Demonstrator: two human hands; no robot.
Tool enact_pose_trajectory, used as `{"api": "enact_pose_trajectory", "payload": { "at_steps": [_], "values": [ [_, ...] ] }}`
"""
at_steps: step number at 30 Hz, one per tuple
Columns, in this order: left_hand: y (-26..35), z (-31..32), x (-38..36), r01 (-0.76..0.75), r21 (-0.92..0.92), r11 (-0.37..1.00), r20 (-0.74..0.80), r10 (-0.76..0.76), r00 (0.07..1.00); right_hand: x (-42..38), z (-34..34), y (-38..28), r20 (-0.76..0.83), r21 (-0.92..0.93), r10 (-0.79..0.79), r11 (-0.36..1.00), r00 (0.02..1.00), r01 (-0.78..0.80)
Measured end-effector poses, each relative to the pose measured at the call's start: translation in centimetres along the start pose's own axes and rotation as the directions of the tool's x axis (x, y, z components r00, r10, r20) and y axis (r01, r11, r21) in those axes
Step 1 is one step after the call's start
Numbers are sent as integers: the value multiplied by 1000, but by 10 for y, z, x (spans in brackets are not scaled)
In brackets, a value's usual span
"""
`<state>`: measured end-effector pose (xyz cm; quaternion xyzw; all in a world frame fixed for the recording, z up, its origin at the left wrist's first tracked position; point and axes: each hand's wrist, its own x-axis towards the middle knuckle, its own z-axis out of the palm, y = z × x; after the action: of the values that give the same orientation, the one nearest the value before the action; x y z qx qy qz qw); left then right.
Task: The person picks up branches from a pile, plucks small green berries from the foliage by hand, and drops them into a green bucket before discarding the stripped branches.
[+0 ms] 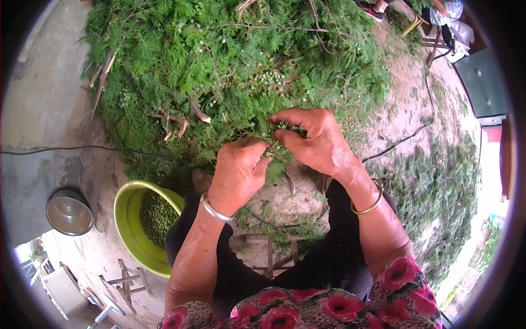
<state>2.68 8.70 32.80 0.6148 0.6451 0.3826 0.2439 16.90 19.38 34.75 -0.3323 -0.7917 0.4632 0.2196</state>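
A small green conifer sprig [280, 152] is between my two hands, over the near edge of a large heap of cut conifer branches [181, 66]. My left hand [238, 171], with a silver bangle at the wrist, pinches the sprig's stem between thumb and fingertips. On the other side, my right hand [316, 138] has its thumb and forefinger closed around the upper part of the sprig. Bits of greenery show between those fingers. Pale green seed cones [268, 81] lie among the branches beyond my hands.
Left of my knee stands a lime-green bucket [127, 241] partly filled with small green cones. A metal bowl [70, 213] sits further left. Black cable [405, 140] crosses the ground. Loose clippings [433, 186] cover the right side. Another person's hand [440, 6] shows at top right.
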Motion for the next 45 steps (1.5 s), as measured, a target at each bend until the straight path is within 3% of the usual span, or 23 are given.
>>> {"api": "enact_pose_trajectory", "payload": {
  "at_steps": [4,7,8,9,10,13,15,17,19,21,22,25,27,29,30,31,33,39,40,41,42,43,45],
  "values": [
    [-2,2,-2,-18,29,999,37,17,999,1,0,10,24,-105,-32,994,999,34],
    [-1,1,-1,-19,11,1000,6,19,1000,1,-4,15,-29,18,-94,995,995,95],
    [-1,0,-1,-21,10,1000,5,21,1000,3,-12,15,-38,503,176,854,984,-133],
    [0,-1,-1,35,-33,999,-1,-35,999,6,-18,13,88,851,404,445,910,-280],
    [0,-3,-1,93,-75,993,-5,-94,996,11,-20,11,45,929,416,316,908,-191],
    [-2,-5,0,110,-33,993,-35,-111,993,9,-26,-2,139,915,406,297,903,-274],
    [1,-8,1,156,-105,982,-55,-163,985,3,-26,-3,181,883,361,350,915,-313],
    [3,-11,3,194,-178,965,-78,-210,975,1,-27,-3,310,643,343,611,887,-461],
    [3,-16,4,172,-462,870,-115,-252,961,1,-18,-3,249,518,354,738,902,-433],
    [8,-23,5,196,-542,817,-59,-270,961,0,-11,4,74,237,225,942,971,-237],
    [7,-24,5,176,-567,805,-2,-215,977,-1,-9,1,116,460,203,857,972,-234],
    [6,-24,5,204,-593,779,116,-167,979,-4,-9,-22,170,628,290,705,942,-330],
    [7,-22,4,249,-591,767,180,-175,968,-3,4,0,179,611,284,719,942,-333],
    [9,-18,4,314,-587,746,169,-266,949,-1,5,5,45,562,81,822,996,-92],
    [10,-17,4,315,-587,746,169,-267,949,2,10,7,-98,409,3,912,995,38],
    [10,-16,4,338,-613,714,168,-300,939,1,8,6,-98,409,3,912,995,37],
    [9,-14,4,361,-639,680,168,-334,927,-1,3,-4,-116,484,340,840,933,-246],
    [6,-8,9,168,-433,885,-75,-221,972,4,8,18,-123,818,494,541,860,-194],
    [9,-10,9,167,-434,885,-76,-221,972,2,3,22,-302,544,363,825,882,-154],
    [12,-12,9,171,-415,893,-67,-218,974,1,0,24,-415,180,172,978,893,-104],
    [13,-14,10,174,-399,901,-58,-213,975,9,-1,16,-556,204,278,959,784,-195],
    [13,-14,9,168,-402,900,-62,-209,976,13,-10,14,-558,198,272,961,784,-192],
    [9,-14,5,149,-452,880,-139,-234,962,15,-26,16,-319,660,455,736,831,-149]
  ]
}}
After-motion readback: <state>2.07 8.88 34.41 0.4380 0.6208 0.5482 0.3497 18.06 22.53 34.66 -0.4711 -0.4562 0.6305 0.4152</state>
